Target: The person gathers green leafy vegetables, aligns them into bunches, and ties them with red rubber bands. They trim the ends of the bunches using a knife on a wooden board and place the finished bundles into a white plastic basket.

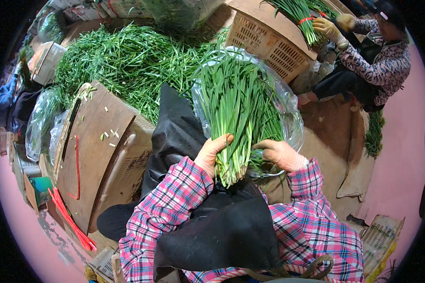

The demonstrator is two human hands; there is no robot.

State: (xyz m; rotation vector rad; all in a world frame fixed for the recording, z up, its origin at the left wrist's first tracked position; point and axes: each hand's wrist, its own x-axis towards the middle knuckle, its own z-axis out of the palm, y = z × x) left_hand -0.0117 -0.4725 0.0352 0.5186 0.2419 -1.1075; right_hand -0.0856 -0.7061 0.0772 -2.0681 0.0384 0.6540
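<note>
Gloved, my left hand (212, 154) grips a thick bunch of garlic chives (230, 106) near its pale cut ends, leaves pointing away from me. My right hand (281, 155), also gloved, is beside the bunch on its right, fingers bent among loose leaves; what its fingertips touch is hidden. Beneath and around the bunch spreads a clear plastic bag (292, 113) with more chives in it. A black apron (219, 233) covers my lap below both hands.
A large heap of loose greens (127, 63) lies ahead. At left, a wooden board (99, 120) on a plastic crate (132, 164) bears stem scraps and a red tie (78, 166); a bundle of red ties (71, 219) lies beside it. Another person (379, 60) handles a tied bunch (306, 23) at upper right.
</note>
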